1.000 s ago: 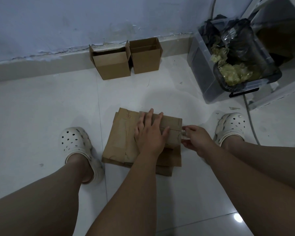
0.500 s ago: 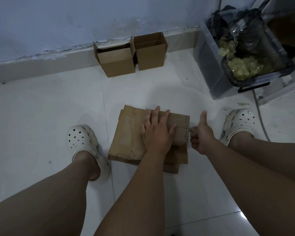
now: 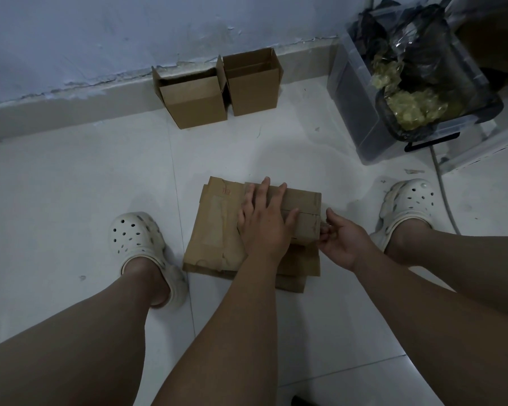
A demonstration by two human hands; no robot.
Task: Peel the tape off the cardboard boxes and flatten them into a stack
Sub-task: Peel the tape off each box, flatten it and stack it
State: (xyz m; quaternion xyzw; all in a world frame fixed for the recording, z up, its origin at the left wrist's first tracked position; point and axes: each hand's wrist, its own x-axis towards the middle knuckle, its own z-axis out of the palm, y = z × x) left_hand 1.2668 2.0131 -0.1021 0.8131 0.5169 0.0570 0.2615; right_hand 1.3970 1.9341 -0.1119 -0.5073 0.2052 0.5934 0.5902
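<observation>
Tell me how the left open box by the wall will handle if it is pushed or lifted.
The left open box is probably light: the cardboard is thin, and what shows of its inside looks empty. On the glossy tile floor it would likely slide rather than tip, given its wide base. Its walls may flex when gripped, since the top flaps stand open.

The flattened boxes point(image 3: 217, 238) and the two open boxes point(image 3: 194, 104) are matt brown cardboard, the flat ones creased. The floor point(image 3: 71, 186) is smooth, glossy white tile; the wall point(image 3: 100, 30) has matt paint, flaking at its foot. The bin point(image 3: 353, 109) is clear plastic, lined with a shiny black bag point(image 3: 423, 45).
</observation>
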